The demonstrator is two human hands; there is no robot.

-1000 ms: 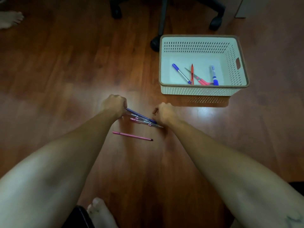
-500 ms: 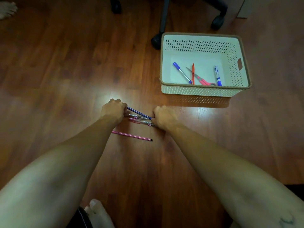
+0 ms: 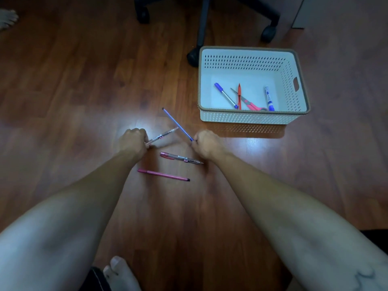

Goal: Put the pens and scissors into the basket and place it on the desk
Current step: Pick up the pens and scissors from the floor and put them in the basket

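We observe the left hand (image 3: 134,141) closed on one end of a clear pen (image 3: 162,135), its free end angled up toward the right; the right hand (image 3: 206,144) is closed on the lower end of a thin blue pen (image 3: 177,124), which slants up and to the left. The two hands are apart. On the wooden floor (image 3: 73,91) between and below them lie a clear pen with a red cap (image 3: 180,158) and, nearer us, a pink pen (image 3: 163,174). The basket (image 3: 247,118) stands on the floor to the upper right; inside it we note a blue-capped pen (image 3: 225,95), an orange pen (image 3: 239,95), red-handled scissors (image 3: 249,102) and a blue marker (image 3: 269,98).
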